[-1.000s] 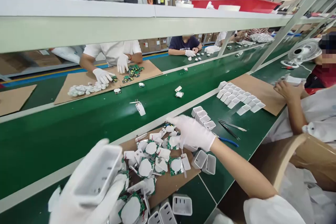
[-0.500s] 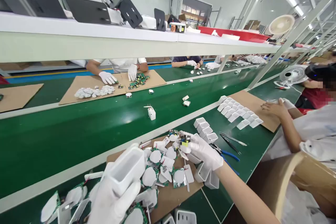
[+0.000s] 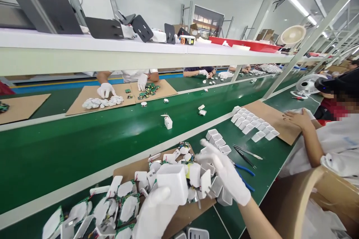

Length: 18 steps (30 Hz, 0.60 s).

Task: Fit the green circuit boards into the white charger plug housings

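Observation:
My left hand (image 3: pixel 158 209), in a white glove, grips a white plastic housing (image 3: pixel 171 181) lying on its side, its mouth turned right. At that mouth sits a circuit board assembly (image 3: pixel 193 173) with a yellow part and white pads; how far inside it reaches is hidden. My gloved right hand (image 3: pixel 224 170) is just right of the assembly, fingers stretched out and apart. Whether it touches the assembly is unclear. Below and around lie several circuit boards with white round pads (image 3: pixel 129 207), on a cardboard sheet (image 3: pixel 183 218).
Empty white housings (image 3: pixel 224 196) stand beside my right hand, with more in rows (image 3: pixel 254 123) farther right. Blue-handled pliers (image 3: pixel 245 170) and tweezers (image 3: pixel 246 153) lie on the bench. A green conveyor (image 3: pixel 112 138) runs beyond. Co-workers' hands (image 3: pixel 106 90) work across it.
My left hand has moved right and turned the housing onto its side, against the board assembly. My right hand's fingers have spread from their pinch on the assembly. The view has shifted slightly.

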### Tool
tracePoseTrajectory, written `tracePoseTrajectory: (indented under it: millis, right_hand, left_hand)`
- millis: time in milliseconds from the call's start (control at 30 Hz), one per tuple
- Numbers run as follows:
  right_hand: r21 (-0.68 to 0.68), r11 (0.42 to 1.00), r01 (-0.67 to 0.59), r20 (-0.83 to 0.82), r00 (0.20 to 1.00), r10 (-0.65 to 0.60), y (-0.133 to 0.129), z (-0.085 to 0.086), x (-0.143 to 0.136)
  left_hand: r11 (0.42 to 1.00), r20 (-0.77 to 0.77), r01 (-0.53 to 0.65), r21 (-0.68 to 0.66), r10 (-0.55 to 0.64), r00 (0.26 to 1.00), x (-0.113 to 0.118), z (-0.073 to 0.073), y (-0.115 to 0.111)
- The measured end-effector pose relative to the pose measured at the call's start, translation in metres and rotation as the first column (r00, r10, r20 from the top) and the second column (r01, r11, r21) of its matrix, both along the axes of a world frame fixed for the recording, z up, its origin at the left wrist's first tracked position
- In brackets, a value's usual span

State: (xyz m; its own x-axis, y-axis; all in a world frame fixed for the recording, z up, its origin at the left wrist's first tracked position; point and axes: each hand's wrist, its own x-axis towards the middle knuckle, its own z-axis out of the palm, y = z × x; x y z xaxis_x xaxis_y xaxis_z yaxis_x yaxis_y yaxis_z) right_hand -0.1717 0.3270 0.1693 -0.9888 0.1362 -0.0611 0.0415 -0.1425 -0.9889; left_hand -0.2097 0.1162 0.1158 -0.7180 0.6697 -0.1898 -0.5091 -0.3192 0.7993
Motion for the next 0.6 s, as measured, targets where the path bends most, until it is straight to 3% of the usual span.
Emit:
tracePoseTrajectory:
  millis: [33,133,200,267,333,400,467,533,600]
  right_hand:
    - [0.085,0.994,0.068,-0.090,0.994,-0.060,0.001,-0.005,0.005]
    - [0.147,0.987,0.067,-0.293,0.956,-0.021,-0.008,-0.022,0.015]
    - [0.066,0.996,0.056,-0.349,0.937,-0.030,-0.019,-0.029,0.014]
    - [-0.123,0.977,0.175,-0.315,0.927,-0.206,-0.026,-0.027,0.007]
    - [-0.392,0.873,0.289,-0.148,0.917,-0.370,-0.026,-0.019,-0.003]
    - [-0.622,0.711,0.328,0.036,0.919,-0.393,-0.021,-0.008,-0.010]
    - [-0.728,0.601,0.331,0.121,0.924,-0.362,-0.015,-0.001,-0.012]
    - [-0.743,0.575,0.343,0.128,0.915,-0.382,-0.014,-0.001,-0.008]
    - [-0.708,0.616,0.347,0.077,0.904,-0.420,-0.020,-0.004,-0.001]
  left_hand:
    - [1.000,0.038,0.005,0.022,-0.006,0.999,0.002,-0.003,0.000]
    - [0.994,0.114,0.037,0.102,-0.049,0.992,0.006,0.000,0.004]
    - [0.988,0.105,0.075,0.132,-0.089,0.991,0.008,0.010,0.007]
    - [0.990,0.041,0.099,0.097,-0.103,0.994,0.009,0.024,0.008]
    - [0.996,-0.034,0.084,0.025,-0.083,0.996,0.010,0.036,0.007]
    - [0.992,-0.154,-0.009,-0.123,-0.011,0.988,0.009,0.044,0.006]
    - [0.946,-0.322,-0.132,-0.297,0.031,0.946,0.008,0.046,0.006]
    - [0.878,-0.482,-0.233,-0.419,0.003,0.876,0.008,0.045,0.005]
    - [0.847,-0.566,-0.277,-0.453,-0.033,0.824,0.008,0.044,0.004]
